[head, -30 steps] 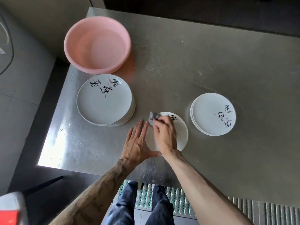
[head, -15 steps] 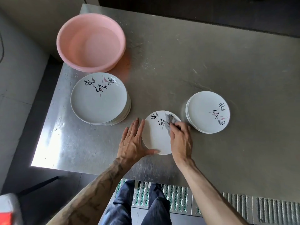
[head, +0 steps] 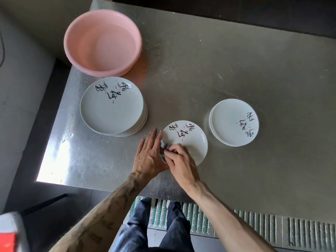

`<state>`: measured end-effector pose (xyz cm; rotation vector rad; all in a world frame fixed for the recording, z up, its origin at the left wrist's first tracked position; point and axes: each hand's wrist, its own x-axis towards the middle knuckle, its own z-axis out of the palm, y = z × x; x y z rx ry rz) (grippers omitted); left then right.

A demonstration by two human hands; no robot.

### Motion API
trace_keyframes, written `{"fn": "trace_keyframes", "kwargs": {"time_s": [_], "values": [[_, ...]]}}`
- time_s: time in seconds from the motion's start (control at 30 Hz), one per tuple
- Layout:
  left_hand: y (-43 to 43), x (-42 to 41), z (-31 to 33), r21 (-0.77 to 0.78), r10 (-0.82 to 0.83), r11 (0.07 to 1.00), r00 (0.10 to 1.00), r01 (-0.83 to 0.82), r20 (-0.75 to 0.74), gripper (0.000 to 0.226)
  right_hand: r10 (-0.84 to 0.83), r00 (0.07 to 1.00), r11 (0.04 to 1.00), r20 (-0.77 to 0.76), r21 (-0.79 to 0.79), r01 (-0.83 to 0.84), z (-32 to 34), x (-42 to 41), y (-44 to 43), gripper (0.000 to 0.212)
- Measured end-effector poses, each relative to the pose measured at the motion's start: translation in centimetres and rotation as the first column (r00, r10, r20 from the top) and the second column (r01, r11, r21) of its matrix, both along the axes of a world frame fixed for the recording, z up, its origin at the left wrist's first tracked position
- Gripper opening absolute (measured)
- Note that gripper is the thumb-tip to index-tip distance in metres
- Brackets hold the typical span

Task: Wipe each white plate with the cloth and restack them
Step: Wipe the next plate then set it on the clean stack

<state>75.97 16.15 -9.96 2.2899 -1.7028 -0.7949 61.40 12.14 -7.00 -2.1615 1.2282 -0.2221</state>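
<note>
- Single plate (head: 190, 142) is lying flat on the tabletop (head: 209, 73) near the front edge, between two stacks of plates and touching neither.
- Right hand (head: 180, 160) is gripping the cloth (head: 163, 149), fingers curled round it, and is pressing it onto the near-left part of the plate.
- Cloth is greyish and bunched up. Most of it is hiding under the right fingers, and only a crumpled bit is showing between the two hands.
- Left hand (head: 147, 159) is lying flat with fingers straight and together, holding nothing. It is resting on the tabletop against the plate's left rim, fingertips pointing away from the person.
- Tall stack (head: 112, 108) is sitting well left of the single plate, with black brush lettering showing on the top plate.
- Short stack (head: 233, 122) is sitting just right of the single plate, close but apart, with the same lettering.
- Pink basin (head: 102, 41) is sitting at the far-left corner, right behind the tall stack. It is possibly holding water, but that is hard to confirm from this angle.
- Legs in blue jeans (head: 138, 231) are standing over a floor grate (head: 254, 228) at the tabletop's front edge.
</note>
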Motion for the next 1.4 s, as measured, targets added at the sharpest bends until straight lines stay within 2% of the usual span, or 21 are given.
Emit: {"fn": "trace_keyframes", "kwargs": {"time_s": [0.07,0.13,0.2,0.3,0.37,0.47,0.57,0.67,0.77,0.83,1.0,1.13,1.2,1.3,1.4], "values": [[-0.2,-0.2,0.2,0.037,0.001,0.999,1.000,0.000,-0.004,0.139,-0.051,0.999,0.999,-0.007,0.017,0.051,-0.1,-0.2,-1.5,0.021],[-0.3,-0.3,0.1,0.047,-0.005,0.999,1.000,0.005,0.008,0.144,-0.149,0.989,0.988,-0.022,0.026,0.149,-0.4,0.8,-2.8,0.028],[-0.2,-0.1,0.1,0.050,-0.008,0.999,1.000,0.007,0.016,0.141,-0.172,0.985,0.984,-0.025,0.047,0.173,-0.2,2.2,-2.6,0.030],[0.0,-0.1,0.1,0.018,-0.004,1.000,0.999,0.004,0.035,0.129,-0.073,0.997,0.996,-0.023,0.054,0.075,-0.1,1.7,-1.4,0.023],[-0.1,-0.2,0.1,0.024,0.002,1.000,1.000,-0.003,0.026,0.131,-0.045,0.998,0.998,-0.034,0.043,0.047,0.0,0.1,-1.2,0.024],[-0.3,-0.3,0.2,0.043,0.005,0.999,1.000,-0.006,0.014,0.139,-0.172,0.985,0.982,-0.027,0.072,0.173,-0.1,0.0,-2.1,0.032],[-0.1,-0.2,0.1,0.030,-0.015,0.999,1.000,0.014,0.024,0.127,-0.173,0.985,0.981,-0.016,0.091,0.174,0.2,2.3,-1.5,0.041],[0.1,-0.1,0.0,0.002,-0.018,1.000,1.000,0.018,0.023,0.123,-0.085,0.996,0.991,-0.003,0.104,0.085,0.3,1.8,-1.1,0.028],[0.0,-0.1,0.1,0.033,-0.022,0.999,1.000,0.022,0.007,0.139,0.008,0.999,0.998,-0.039,0.062,-0.005,0.6,-0.8,-0.9,0.020],[-0.1,-0.2,0.2,0.034,-0.018,0.999,1.000,0.018,0.004,0.145,0.009,0.998,0.999,-0.057,0.034,-0.007,0.8,-2.0,-1.8,0.019],[-0.1,-0.2,0.3,0.039,-0.007,0.999,1.000,0.007,-0.006,0.147,-0.187,0.971,0.981,-0.151,-0.085,0.176,0.0,-2.4,-7.8,0.027],[-0.2,-0.2,0.4,0.050,-0.015,0.999,1.000,0.015,-0.003,0.146,-0.264,0.953,0.956,-0.147,-0.173,0.238,0.2,-2.4,-6.0,0.031],[-0.2,-0.2,0.5,0.048,-0.018,0.999,1.000,0.018,-0.001,0.147,-0.207,0.972,0.973,-0.112,-0.127,0.193,0.3,-2.2,-3.3,0.034],[-0.3,-0.2,0.5,0.053,-0.011,0.999,1.000,0.012,-0.013,0.148,0.016,0.996,0.996,-0.089,-0.086,-0.024,0.3,-2.2,-1.1,0.030],[-0.3,-0.3,0.5,0.057,-0.019,0.998,1.000,0.018,0.001,0.147,0.011,0.997,0.991,-0.077,-0.129,-0.021,0.1,-2.3,-4.0,0.028]]}}
